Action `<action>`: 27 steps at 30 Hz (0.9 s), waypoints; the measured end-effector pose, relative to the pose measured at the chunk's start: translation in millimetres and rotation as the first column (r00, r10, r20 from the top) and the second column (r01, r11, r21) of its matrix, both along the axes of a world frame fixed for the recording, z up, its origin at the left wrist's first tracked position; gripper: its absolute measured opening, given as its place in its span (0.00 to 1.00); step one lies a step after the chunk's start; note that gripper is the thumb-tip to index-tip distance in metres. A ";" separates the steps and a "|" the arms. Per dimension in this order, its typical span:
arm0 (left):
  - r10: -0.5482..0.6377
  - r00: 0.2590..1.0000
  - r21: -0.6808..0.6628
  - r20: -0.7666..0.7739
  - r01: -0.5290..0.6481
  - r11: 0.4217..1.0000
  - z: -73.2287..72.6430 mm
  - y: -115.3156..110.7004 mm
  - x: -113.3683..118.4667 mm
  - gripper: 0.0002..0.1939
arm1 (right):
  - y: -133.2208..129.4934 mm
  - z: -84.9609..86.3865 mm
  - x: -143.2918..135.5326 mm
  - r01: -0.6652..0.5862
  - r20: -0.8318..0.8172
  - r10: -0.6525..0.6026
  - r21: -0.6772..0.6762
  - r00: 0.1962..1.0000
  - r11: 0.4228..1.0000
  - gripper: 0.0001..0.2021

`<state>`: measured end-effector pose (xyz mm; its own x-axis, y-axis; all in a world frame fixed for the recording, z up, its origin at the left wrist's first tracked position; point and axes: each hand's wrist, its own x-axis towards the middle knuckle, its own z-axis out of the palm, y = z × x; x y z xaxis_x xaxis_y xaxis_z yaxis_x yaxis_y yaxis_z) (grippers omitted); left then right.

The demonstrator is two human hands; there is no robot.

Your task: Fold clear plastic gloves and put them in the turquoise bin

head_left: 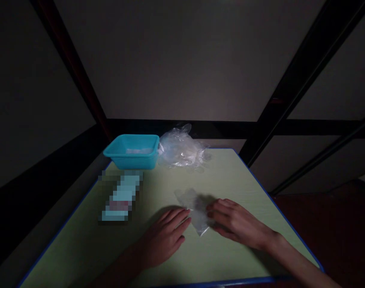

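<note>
A small clear plastic bag point(198, 216) lies flat on the table between my hands, with one corner toward me. My left hand point(167, 236) rests on the tabletop with its fingers stretched out, the tips touching the bag's left edge. At the bag's right side is my right hand point(236, 222), slightly blurred, its fingers loosely bent and the thumb apart from them. Nothing shows in its grasp. The underside of the right fingertips is hidden, so I cannot tell whether they touch the bag.
A turquoise plastic basin point(134, 162) stands at the table's back left with something pale inside. Beside it sits a crumpled heap of clear plastic point(182, 150). A pixelated, phone-like object point(122, 198) lies at left. The pale table point(230, 180) has blue edges; a wall rises behind.
</note>
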<state>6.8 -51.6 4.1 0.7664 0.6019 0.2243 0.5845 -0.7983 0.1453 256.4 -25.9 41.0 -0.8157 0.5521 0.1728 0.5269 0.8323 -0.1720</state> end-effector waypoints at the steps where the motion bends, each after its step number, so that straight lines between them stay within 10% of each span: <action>1: 0.002 1.000 0.002 0.003 -0.002 1.000 0.3 0.1 4.3 0.21 | 0.9 -1.1 -1.7 -0.063 0.067 0.058 0.075 0.996 0.995 0.04; 7: 0.058 0.997 -0.022 0.059 -0.056 0.998 -4.4 3.6 19.8 0.13 | 8.9 -22.1 -15.1 -0.228 0.157 0.187 0.307 0.970 0.924 0.08; 19: 0.242 0.970 0.266 0.031 -0.242 0.933 -25.9 0.3 49.2 0.07 | 14.8 -21.5 -9.9 -0.139 -0.019 0.143 0.124 0.990 0.982 0.14; 27: 0.224 0.971 0.285 0.086 -0.240 0.928 -25.8 4.1 41.5 0.08 | 23.1 -42.0 -7.5 -0.125 -0.094 0.169 0.361 0.981 0.924 0.13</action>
